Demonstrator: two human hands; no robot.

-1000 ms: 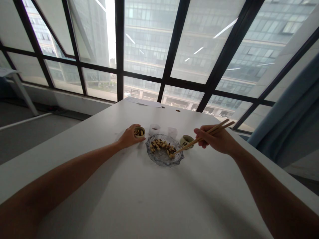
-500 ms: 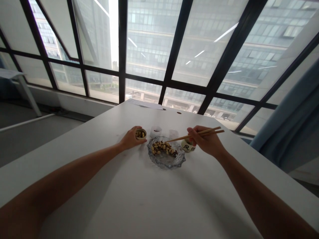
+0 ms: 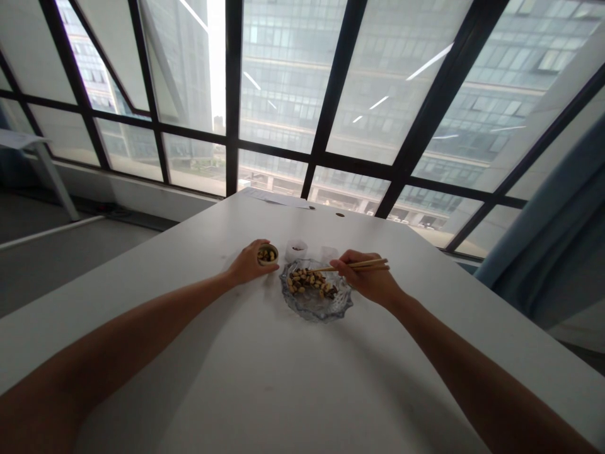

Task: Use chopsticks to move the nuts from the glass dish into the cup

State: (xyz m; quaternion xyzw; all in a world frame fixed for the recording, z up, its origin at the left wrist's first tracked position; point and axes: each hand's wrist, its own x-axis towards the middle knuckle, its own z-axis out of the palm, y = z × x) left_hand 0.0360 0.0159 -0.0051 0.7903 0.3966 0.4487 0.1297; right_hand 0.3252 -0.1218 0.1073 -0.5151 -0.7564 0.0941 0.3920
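Note:
My left hand [image 3: 248, 263] is curled around a small cup [image 3: 268, 263] that holds several nuts and stands left of the glass dish. In my right hand [image 3: 366, 277] is a pair of wooden chopsticks [image 3: 324, 269], held nearly level. Their tips reach the pile of nuts [image 3: 299, 281], which look like pistachios, in the scalloped clear glass dish [image 3: 316, 310]. Whether a nut is pinched between the tips is too small to tell. The cup with dark characters is hidden behind my right hand.
Behind the dish stand a small white cup [image 3: 296, 251] with something dark in it and a second pale cup [image 3: 329, 253]. Papers [image 3: 283, 202] lie at the far edge of the white table [image 3: 265, 378]. Windows rise beyond, and a blue curtain [image 3: 534, 239] hangs at right.
My right hand has moved left and slightly down with the chopsticks, bringing their tips further over the nuts and covering the cup with characters. The left hand stays on its cup.

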